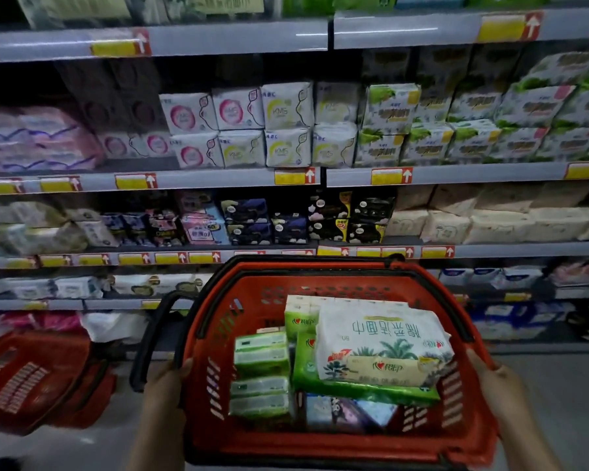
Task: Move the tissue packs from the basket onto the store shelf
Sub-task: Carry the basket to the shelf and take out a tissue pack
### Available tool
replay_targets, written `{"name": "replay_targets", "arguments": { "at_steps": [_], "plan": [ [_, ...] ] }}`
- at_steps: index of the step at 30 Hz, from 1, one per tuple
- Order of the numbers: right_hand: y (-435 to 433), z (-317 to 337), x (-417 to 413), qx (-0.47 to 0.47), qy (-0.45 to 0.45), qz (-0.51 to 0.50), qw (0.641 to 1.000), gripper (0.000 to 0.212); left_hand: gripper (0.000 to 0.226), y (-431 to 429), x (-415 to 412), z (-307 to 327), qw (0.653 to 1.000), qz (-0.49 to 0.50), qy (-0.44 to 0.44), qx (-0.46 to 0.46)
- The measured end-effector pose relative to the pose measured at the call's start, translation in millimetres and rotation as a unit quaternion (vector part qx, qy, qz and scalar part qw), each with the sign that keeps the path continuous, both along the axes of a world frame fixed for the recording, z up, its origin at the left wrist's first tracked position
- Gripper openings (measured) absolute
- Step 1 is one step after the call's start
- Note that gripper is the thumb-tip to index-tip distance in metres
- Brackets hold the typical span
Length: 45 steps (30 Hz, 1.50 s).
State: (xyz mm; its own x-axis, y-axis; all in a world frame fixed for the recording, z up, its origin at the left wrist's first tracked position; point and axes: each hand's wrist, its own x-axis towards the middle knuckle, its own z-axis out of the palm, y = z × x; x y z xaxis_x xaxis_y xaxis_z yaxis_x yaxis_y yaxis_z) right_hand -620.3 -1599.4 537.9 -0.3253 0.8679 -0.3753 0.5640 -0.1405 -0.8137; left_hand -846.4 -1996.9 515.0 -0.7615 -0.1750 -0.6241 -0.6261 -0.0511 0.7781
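I hold a red plastic basket (218, 314) up in front of the store shelf (218, 180). My left hand (170, 385) grips its left rim and my right hand (487, 379) grips its right rim. On top inside lies a large white tissue pack (378, 341) with palm prints. It rests on a green pack (354, 389). Small green-and-white packs (261, 355) are stacked at the left of the basket, and a blue-purple pack (340, 414) lies at the near side. The basket's black handles (150, 338) hang down outside the rim.
The shelves are crowded with wrapped packs on several levels, with yellow price tags (135, 181) along the edges. A second red basket (34, 379) sits on the floor at the lower left. Grey floor (558, 385) shows to the right of my basket.
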Motion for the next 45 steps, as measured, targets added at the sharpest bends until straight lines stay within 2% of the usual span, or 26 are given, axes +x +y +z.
{"name": "replay_targets", "arguments": {
  "at_steps": [3, 6, 9, 14, 19, 25, 29, 32, 37, 40, 45],
  "plan": [
    [-14, -20, 1, -0.009, -0.002, -0.008, 1.000, 0.030, 0.029, -8, -3, -22, 0.999, -0.002, -0.032, 0.009],
    [-18, -58, -7, -0.036, -0.014, -0.022, 0.999, 0.031, 0.021, -10, -13, -58, 0.999, 0.008, -0.044, -0.028],
    [-13, -104, -14, -0.045, -0.036, -0.028, 0.998, 0.034, 0.030, -7, -25, -102, 0.997, -0.018, -0.050, -0.049],
    [-3, -193, -34, -0.033, -0.048, -0.025, 0.998, 0.030, 0.034, -1, -43, -198, 0.993, -0.039, -0.109, 0.008],
    [12, -309, -55, -0.036, -0.028, -0.026, 0.999, 0.032, 0.030, 18, -63, -298, 0.995, -0.031, -0.086, 0.030],
    [20, -414, -96, -0.013, -0.005, -0.033, 0.999, 0.026, 0.033, 40, -92, -416, 0.998, -0.036, -0.035, 0.040],
    [43, -496, -107, -0.019, -0.006, -0.030, 0.999, 0.029, 0.030, 56, -111, -486, 0.998, -0.026, -0.035, 0.040],
    [52, -530, -114, -0.006, -0.018, -0.019, 1.000, 0.033, 0.029, 67, -117, -529, 0.997, -0.034, -0.031, 0.056],
    [67, -567, -123, -0.004, -0.038, -0.015, 0.999, 0.034, 0.030, 88, -115, -570, 0.997, -0.016, -0.031, 0.070],
    [76, -585, -130, -0.005, -0.044, -0.014, 0.999, 0.048, 0.025, 97, -126, -577, 0.999, -0.013, -0.007, 0.046],
    [79, -585, -155, 0.004, -0.036, 0.009, 0.999, 0.026, 0.042, 95, -125, -572, 0.999, 0.037, 0.010, 0.031]
  ]
}}
